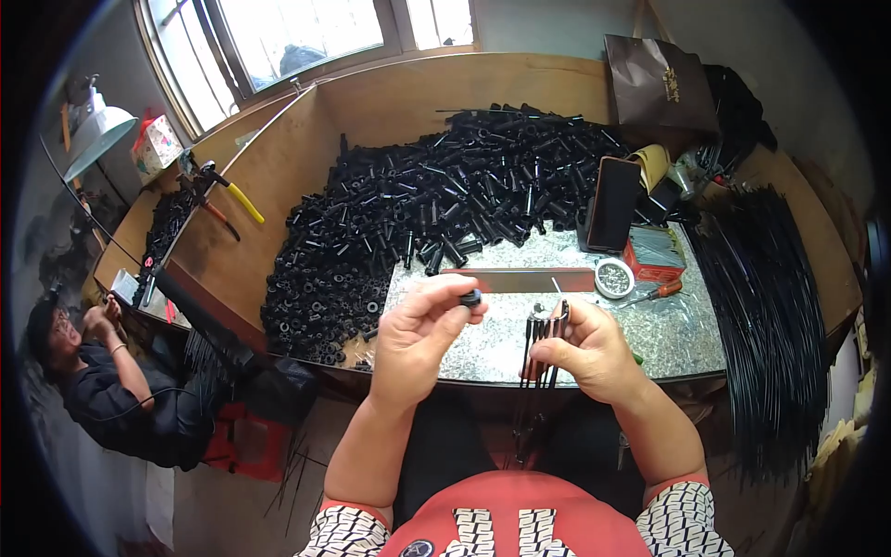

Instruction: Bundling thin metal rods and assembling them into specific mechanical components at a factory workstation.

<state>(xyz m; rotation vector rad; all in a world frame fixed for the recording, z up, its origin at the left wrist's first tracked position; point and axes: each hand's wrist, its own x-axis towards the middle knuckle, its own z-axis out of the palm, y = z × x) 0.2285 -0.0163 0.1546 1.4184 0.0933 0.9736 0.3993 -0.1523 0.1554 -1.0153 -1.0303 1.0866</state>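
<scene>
Over the near part of the speckled worktop (pixel 436 343), my left hand (pixel 411 345) pinches a small round black part (pixel 471 298) between thumb and fingertips. My right hand (pixel 594 351) is closed around a bundle of thin black rods (pixel 535 357). The upper ends of the rods stand side by side above my thumb, and their lower lengths hang past the worktop's front edge. A short pale pin (pixel 556 284) sticks up by my right fingers. The two hands are apart, and the black part does not touch the rods.
Behind my hands rises a heap of black tubular parts (pixel 445 186). A phone (pixel 613 204) stands upright beside a round white dish (pixel 613 278) and a screwdriver (pixel 657 294). Long black rods (pixel 766 325) lie at right. Another person (pixel 130 390) sits at left, beyond a wooden partition (pixel 223 251).
</scene>
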